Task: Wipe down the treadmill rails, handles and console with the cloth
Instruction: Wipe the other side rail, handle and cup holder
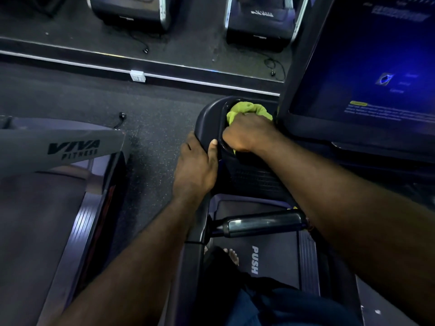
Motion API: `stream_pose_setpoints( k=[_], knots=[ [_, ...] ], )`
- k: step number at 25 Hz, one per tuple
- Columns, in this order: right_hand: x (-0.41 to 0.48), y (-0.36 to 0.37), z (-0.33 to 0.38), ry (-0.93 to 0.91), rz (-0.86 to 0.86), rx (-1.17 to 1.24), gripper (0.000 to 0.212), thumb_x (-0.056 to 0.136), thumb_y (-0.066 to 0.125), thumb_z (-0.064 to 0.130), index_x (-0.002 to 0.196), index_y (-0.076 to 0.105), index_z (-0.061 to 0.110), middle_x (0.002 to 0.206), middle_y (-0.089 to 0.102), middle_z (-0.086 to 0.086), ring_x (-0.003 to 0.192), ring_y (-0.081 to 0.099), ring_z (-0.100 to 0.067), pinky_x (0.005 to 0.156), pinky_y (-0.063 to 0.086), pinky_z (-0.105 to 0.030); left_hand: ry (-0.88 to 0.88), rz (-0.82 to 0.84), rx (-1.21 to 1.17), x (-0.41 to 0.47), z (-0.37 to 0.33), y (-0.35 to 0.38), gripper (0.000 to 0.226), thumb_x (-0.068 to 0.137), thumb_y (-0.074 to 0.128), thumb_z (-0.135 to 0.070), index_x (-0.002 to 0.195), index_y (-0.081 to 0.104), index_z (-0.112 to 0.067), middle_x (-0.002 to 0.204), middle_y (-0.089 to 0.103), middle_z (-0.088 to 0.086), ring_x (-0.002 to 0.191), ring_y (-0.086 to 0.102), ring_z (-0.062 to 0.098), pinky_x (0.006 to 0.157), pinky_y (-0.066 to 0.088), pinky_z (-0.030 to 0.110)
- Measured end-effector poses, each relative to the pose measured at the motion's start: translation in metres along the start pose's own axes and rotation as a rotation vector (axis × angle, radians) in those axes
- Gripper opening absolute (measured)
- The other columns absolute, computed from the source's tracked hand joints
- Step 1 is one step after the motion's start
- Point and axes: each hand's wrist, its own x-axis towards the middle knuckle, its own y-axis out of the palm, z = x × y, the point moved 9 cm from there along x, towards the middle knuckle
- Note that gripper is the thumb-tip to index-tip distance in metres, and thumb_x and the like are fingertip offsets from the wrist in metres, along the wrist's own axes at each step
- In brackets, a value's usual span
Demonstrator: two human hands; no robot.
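Cloth: a bunched yellow-green cloth sits in the round cup recess at the left end of the console, just beside the left edge of the screen frame; a small tip of it shows below the fist, at the recess's near rim.
Right hand: the right hand is clenched around the cloth and pressed down into the recess, knuckles up, with the forearm crossing over the console's dark ribbed tray.
Left hand: the left hand grasps the console's outer left edge, fingers wrapped over the outside and the thumb lying on top along the recess rim.
Screen: the screen fills the upper right corner, lit blue, its text too blurred to read.
Handle: a short chrome-faced handle runs crosswise below the console, under the right forearm.
Rail: a dark side rail runs down from the console's left edge, beneath the left wrist.
Belt: the belt below reads "PUSH"; a bare foot rests on it.
Neighbouring treadmill: the neighbouring treadmill, marked "VIVA FITNESS", stands to the left across a strip of speckled floor.
Wall strip: a white socket sits on a pale strip at the floor's far edge; a black plug lies on the floor near it.
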Motion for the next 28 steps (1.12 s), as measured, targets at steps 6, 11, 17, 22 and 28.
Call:
stream_pose_setpoints(
  k=[6, 11, 17, 22, 28],
  knots=[
    [0.017, -0.017, -0.004, 0.073, -0.084, -0.05, 0.048, 0.099, 0.051, 0.028, 0.141, 0.057, 0.006, 0.146, 0.06, -0.016, 0.136, 0.056, -0.037, 0.109, 0.044, -0.046, -0.011, -0.001, -0.062, -0.003, 0.002, -0.004, 0.07, 0.107, 0.037, -0.06, 0.158, 0.029, -0.013, 0.148, 0.05, 0.015, 0.129, 0.056, 0.032, 0.106, 0.049, 0.05],
    [0.031, -0.012, -0.01, 0.14, -0.21, 0.05, 0.047, 0.098, 0.052, 0.031, 0.138, 0.058, 0.009, 0.141, 0.064, -0.015, 0.131, 0.06, -0.037, 0.103, 0.047, -0.043, -0.031, 0.004, -0.045, 0.009, 0.002, 0.001, 0.064, 0.106, 0.035, -0.059, 0.147, 0.036, -0.01, 0.14, 0.05, 0.017, 0.12, 0.057, 0.036, 0.1, 0.051, 0.057],
    [0.031, -0.016, -0.036, 0.246, -0.336, 0.566, 0.039, 0.108, 0.048, 0.03, 0.139, 0.06, 0.011, 0.142, 0.064, -0.018, 0.132, 0.059, -0.037, 0.101, 0.046, -0.036, -0.068, 0.03, 0.014, 0.009, -0.002, 0.005, 0.078, 0.106, 0.026, -0.063, 0.161, 0.021, -0.007, 0.157, 0.039, 0.023, 0.138, 0.047, 0.041, 0.112, 0.042, 0.057],
    [-0.012, -0.01, -0.024, -0.013, -0.666, 1.032, 0.062, 0.099, 0.047, 0.064, 0.139, 0.05, 0.017, 0.132, 0.067, -0.009, 0.117, 0.064, -0.033, 0.088, 0.049, -0.037, -0.044, 0.051, 0.027, 0.008, -0.002, 0.005, 0.068, 0.11, 0.037, -0.039, 0.164, 0.016, -0.003, 0.157, 0.039, 0.028, 0.142, 0.042, 0.042, 0.114, 0.035, 0.048],
    [-0.018, -0.011, 0.0, -0.306, -0.452, 0.243, 0.086, 0.082, 0.079, 0.03, 0.155, 0.034, 0.021, 0.143, 0.054, -0.007, 0.129, 0.054, -0.033, 0.099, 0.047, -0.046, -0.066, 0.042, 0.001, 0.009, -0.004, 0.005, 0.079, 0.106, 0.035, -0.061, 0.164, 0.019, -0.01, 0.165, 0.035, 0.019, 0.148, 0.04, 0.036, 0.117, 0.035, 0.047]
  ],
)
